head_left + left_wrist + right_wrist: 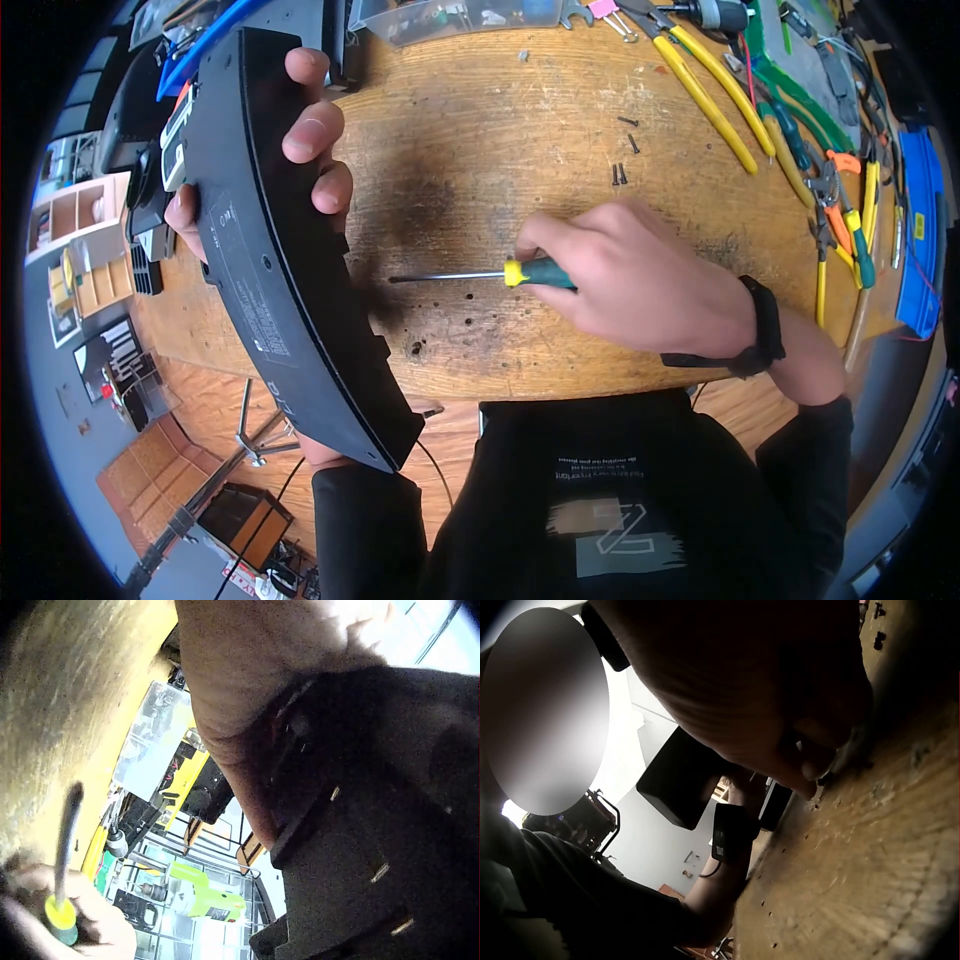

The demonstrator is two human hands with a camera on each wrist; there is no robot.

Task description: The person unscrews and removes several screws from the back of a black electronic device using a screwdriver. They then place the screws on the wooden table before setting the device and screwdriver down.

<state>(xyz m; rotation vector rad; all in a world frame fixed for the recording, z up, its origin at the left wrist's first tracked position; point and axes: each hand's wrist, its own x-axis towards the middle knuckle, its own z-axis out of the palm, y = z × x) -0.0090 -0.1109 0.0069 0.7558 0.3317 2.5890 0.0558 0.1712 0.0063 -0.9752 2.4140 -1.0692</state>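
Note:
My left hand (316,132) grips a long black box-shaped device (238,240) at the left of the head view, fingers over one long side and thumb on the other. The device stands tilted, with a printed label and screw holes on the side facing the camera. In my right hand (635,268) is a screwdriver (540,273) with a green and yellow handle. Its long shaft points left toward the device, its tip apart from it. The left wrist view shows the device's dark underside close up, with the screwdriver (61,911) at lower left.
Several dark screws (633,144) lie on the worn wooden table (480,130) beyond my right hand. Yellow-handled pliers (705,100) and other tools are spread along the right side. A clear plastic bin (450,18) stands at the back.

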